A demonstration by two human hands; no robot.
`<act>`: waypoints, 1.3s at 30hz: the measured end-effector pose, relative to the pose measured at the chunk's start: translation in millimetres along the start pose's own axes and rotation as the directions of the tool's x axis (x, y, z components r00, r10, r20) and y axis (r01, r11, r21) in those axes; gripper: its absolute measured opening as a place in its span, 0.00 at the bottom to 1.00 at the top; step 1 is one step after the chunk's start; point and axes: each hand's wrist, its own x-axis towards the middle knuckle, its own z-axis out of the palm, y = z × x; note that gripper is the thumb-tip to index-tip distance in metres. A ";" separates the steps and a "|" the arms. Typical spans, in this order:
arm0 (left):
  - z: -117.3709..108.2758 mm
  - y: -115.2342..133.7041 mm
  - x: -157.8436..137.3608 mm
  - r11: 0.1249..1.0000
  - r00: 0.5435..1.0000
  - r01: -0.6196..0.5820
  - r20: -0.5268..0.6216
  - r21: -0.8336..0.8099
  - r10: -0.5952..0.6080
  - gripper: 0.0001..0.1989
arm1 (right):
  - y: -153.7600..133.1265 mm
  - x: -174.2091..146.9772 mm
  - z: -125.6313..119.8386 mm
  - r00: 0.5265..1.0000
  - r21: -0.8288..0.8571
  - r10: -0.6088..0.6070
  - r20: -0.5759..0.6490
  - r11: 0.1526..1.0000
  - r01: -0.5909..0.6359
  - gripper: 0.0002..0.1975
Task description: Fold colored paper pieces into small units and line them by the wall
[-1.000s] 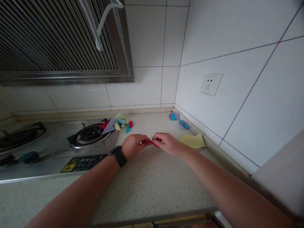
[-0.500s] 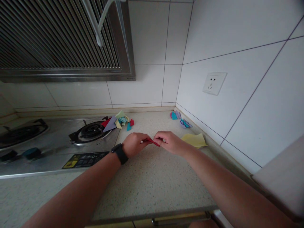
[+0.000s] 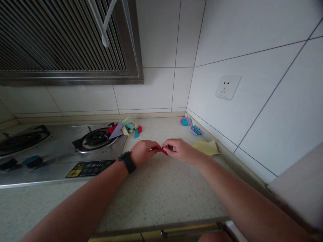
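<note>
With my left hand [image 3: 143, 152] and right hand [image 3: 179, 150], I pinched the narrow, folded red paper strip [image 3: 164, 151], seemingly light and easily creased, near its ends over the speckled pale stone table [image 3: 161, 191].

White tiled walls [image 3: 158, 90], 1 socket [image 3: 228, 87], metal range hood [image 3: 63, 40], speckled counter [image 3: 161, 198], steel stove [image 3: 52, 148], dim light
</note>
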 end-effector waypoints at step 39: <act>4.6 6.2 7.8 0.932 0.974 0.137 -0.126 -0.337 -0.189 0.10 | 9.0 7.4 15.4 0.962 0.280 0.098 -0.256 0.960 -0.024 0.04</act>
